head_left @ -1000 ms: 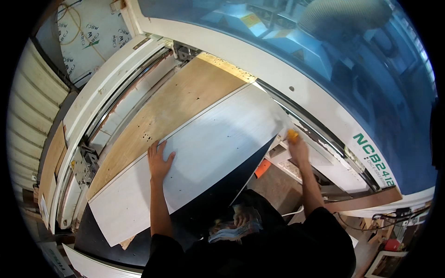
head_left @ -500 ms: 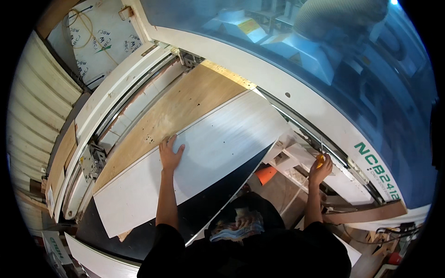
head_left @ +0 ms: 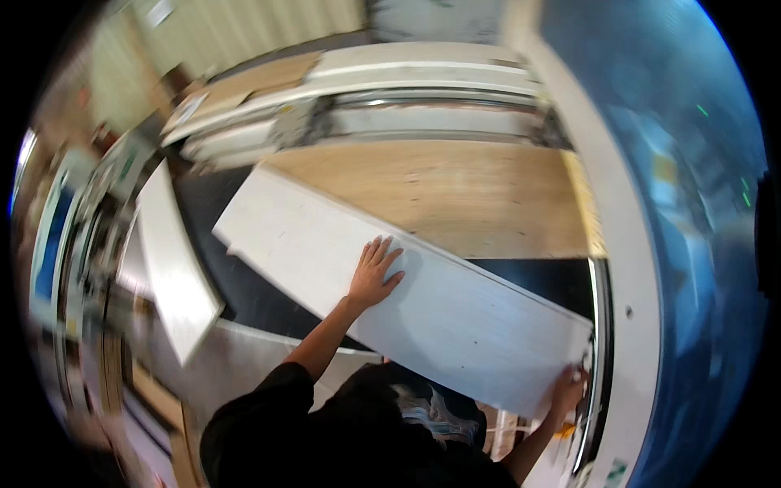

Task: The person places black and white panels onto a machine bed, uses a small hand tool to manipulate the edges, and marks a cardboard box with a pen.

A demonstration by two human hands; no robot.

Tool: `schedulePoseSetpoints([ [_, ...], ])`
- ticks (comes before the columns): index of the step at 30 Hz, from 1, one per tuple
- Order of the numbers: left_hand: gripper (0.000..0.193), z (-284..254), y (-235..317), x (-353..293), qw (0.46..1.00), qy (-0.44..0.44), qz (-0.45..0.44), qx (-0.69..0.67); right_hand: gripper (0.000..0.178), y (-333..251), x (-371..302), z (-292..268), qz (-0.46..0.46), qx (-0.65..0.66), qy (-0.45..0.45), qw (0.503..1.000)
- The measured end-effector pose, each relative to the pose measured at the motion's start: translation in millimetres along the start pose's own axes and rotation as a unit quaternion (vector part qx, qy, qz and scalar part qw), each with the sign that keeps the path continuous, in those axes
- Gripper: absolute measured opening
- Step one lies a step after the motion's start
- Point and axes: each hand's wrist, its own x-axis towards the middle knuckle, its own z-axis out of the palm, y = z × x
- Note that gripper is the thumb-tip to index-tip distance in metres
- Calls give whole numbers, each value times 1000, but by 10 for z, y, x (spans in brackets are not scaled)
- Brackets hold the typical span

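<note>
A long white panel (head_left: 455, 317) with a few small dark holes lies slanted across the black surface and a wooden panel. My left hand (head_left: 377, 275) rests flat on its middle, fingers spread and nothing in them. At the panel's right end my right hand (head_left: 569, 390) curls its fingers at the edge; they are somewhat blurred. Just below that wrist a yellow screwdriver handle (head_left: 563, 431) shows by the machine's edge, apart from the fingers. The wood-coloured panel (head_left: 455, 195) lies flat beyond the white one, partly under it.
A black surface (head_left: 260, 281) lies under the panels. On the right stands the machine's white frame (head_left: 626, 268) with a blue see-through cover (head_left: 700, 244). A rail with a clamp (head_left: 297, 122) runs along the far side. Another white panel (head_left: 172, 264) juts out at left.
The view has swung left. The white panel now slants differently, its right end nearer me. My right hand has let go of the screwdriver and moved to the panel's end.
</note>
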Motion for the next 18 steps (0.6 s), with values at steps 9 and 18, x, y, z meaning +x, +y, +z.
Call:
schedulePoseSetpoints([
  [9,82,-565,-103,-1726,849,262,-457,-27,59,215,10,-213,-8,251,-51,967],
  [18,75,-752,-273,-2134,618,338,-497,-507,52,251,-855,-559,-111,126,66,984],
])
